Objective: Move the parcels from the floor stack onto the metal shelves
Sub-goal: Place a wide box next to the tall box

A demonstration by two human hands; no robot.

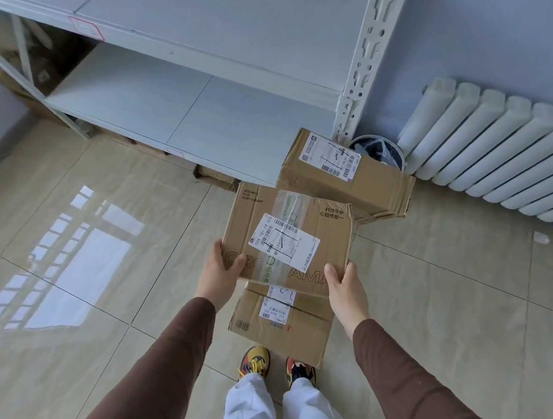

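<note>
I hold a flat cardboard parcel (318, 228) with a white shipping label and clear tape, lifted above the floor. My left hand (218, 274) grips its near left corner and my right hand (346, 287) grips its near right corner. Below it a second cardboard parcel (282, 332) lies on the tiled floor just ahead of my shoes. A third, taller parcel (364, 178) rests on the floor by the shelf's right upright. The pale metal shelves (159, 98) stand ahead, with two bare levels in view.
A white radiator (510, 155) runs along the right wall. A round white bin (380, 151) sits between the radiator and the shelf upright (361, 61). Flattened cardboard (216, 178) lies under the lowest shelf. Glossy floor tiles (85, 265) spread to the left.
</note>
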